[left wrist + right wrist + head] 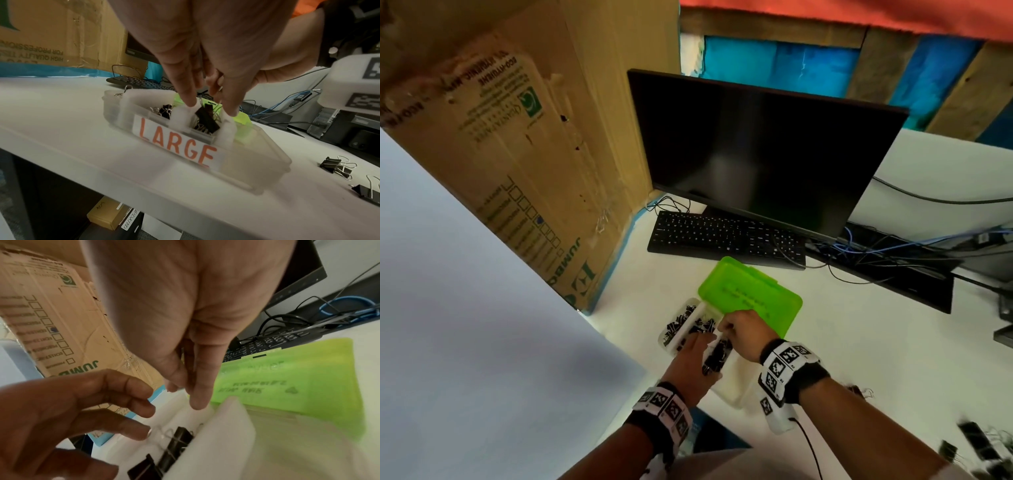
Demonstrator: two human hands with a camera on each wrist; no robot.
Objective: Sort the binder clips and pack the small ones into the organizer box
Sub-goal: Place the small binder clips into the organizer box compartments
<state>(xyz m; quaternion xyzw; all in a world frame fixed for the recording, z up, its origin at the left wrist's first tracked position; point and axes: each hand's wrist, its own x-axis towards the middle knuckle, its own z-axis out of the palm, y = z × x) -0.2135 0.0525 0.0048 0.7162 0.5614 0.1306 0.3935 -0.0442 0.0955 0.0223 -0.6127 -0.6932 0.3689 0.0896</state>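
2 hands (693, 359) (744, 334) over "LARGE" tray (257, 162); left grip loose, right grip unclear.

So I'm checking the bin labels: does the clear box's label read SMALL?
No, the label on the clear box reads LARGE in orange letters in the left wrist view.

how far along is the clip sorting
Partly done: the organizer box already holds many black clips in its compartments. In hand: both the left hand and right hand work at the middle section. Left: loose clips on the table; green lid open.
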